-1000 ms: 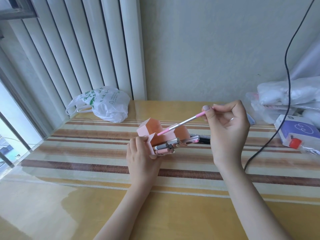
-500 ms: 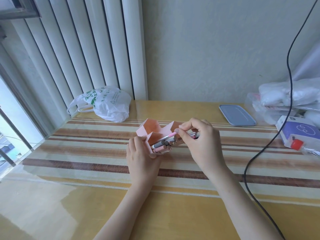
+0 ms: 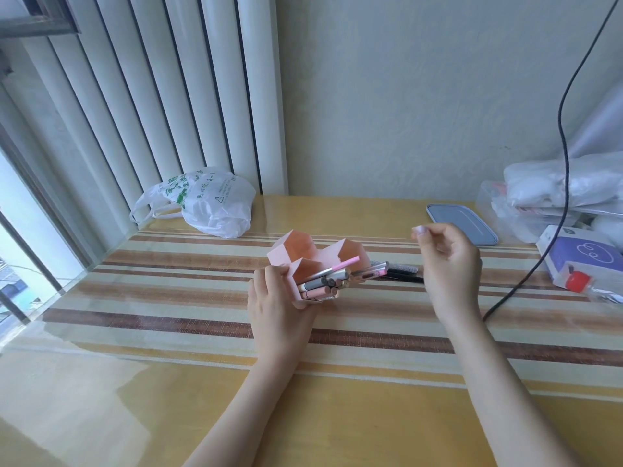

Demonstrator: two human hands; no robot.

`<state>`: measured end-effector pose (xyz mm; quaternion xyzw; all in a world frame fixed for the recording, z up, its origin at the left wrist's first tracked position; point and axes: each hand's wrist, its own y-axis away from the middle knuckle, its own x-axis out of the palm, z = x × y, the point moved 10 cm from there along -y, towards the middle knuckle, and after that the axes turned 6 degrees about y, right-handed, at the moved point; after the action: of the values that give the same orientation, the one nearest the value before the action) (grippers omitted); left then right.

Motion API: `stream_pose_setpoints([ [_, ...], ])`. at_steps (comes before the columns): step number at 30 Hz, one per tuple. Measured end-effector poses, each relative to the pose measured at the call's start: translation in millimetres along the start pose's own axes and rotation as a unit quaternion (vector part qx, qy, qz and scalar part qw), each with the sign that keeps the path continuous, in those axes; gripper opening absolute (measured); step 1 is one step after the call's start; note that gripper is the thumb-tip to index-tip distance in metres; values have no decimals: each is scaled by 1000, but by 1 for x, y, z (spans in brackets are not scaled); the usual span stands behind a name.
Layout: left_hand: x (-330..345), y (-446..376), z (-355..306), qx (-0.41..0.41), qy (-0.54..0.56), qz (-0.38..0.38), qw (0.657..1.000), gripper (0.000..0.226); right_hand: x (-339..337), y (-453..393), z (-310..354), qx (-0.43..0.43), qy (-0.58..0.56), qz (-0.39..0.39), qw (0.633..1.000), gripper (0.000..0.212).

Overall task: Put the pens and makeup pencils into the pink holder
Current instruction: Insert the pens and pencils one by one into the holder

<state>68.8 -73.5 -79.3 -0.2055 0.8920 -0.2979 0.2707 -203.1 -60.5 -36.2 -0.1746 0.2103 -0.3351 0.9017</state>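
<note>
The pink holder (image 3: pixel 296 251), made of hexagonal cells, is tipped toward the right on the striped table. My left hand (image 3: pixel 273 298) grips its near cell from the left. Several pens and makeup pencils (image 3: pixel 323 284) stick out of that cell, among them a thin pink pencil (image 3: pixel 344 264) pointing up and right. More pens (image 3: pixel 397 269), some black, lie on the table just right of the holder. My right hand (image 3: pixel 448 261) hovers to the right of the holder with fingers loosely curled and nothing in it.
A white plastic bag (image 3: pixel 205 203) sits at the back left by the blinds. A blue-grey lid (image 3: pixel 462 224) lies at the back right. Boxes and bagged items (image 3: pixel 580 257) crowd the right edge. A black cable (image 3: pixel 526 278) hangs down onto the table.
My right hand carried the thin pink pencil into the holder's near cell, let it go, and drew back to the right with nothing in it. The left hand stayed on the holder.
</note>
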Motion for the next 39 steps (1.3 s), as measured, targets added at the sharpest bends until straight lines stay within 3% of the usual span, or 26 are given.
stream_pose_setpoints([
  [4,0,0,0,-1,-1,2,1000,64,-1,-2,-4,5,-11,25,1000,10],
  [6,1,0,2,-4,-1,4,1000,67,23,7,24,-56,-56,145,986,12],
  [8,2,0,3,-2,-1,5,1000,67,52,28,50,-140,-18,261,955,20],
  [10,2,0,2,6,-5,4,1000,63,67,42,59,-203,37,280,937,14],
  [15,0,-1,-1,3,2,1,1000,60,52,30,54,-122,-77,228,963,10],
  [19,1,-1,7,-16,11,4,1000,58,-5,7,64,-144,-131,41,980,10],
  [22,-2,-1,3,-7,18,-3,1000,55,-40,9,67,-134,-226,-79,962,18],
  [25,-4,-2,-3,4,15,-9,1000,57,-57,19,76,-157,-243,-157,944,21],
  [28,-4,-2,-2,1,11,-8,1000,61,-39,17,65,-148,-202,-128,960,23],
  [31,-2,-1,2,-13,20,0,1000,54,6,14,51,-155,-43,12,987,21],
  [34,-1,-2,6,-23,25,0,999,56,39,19,37,-141,30,134,981,19],
  [36,-3,-1,2,-11,22,-6,1000,54,33,14,34,-130,2,119,984,14],
  [39,-3,-1,2,-14,26,-5,1000,53,3,-1,13,-70,-32,20,997,13],
])
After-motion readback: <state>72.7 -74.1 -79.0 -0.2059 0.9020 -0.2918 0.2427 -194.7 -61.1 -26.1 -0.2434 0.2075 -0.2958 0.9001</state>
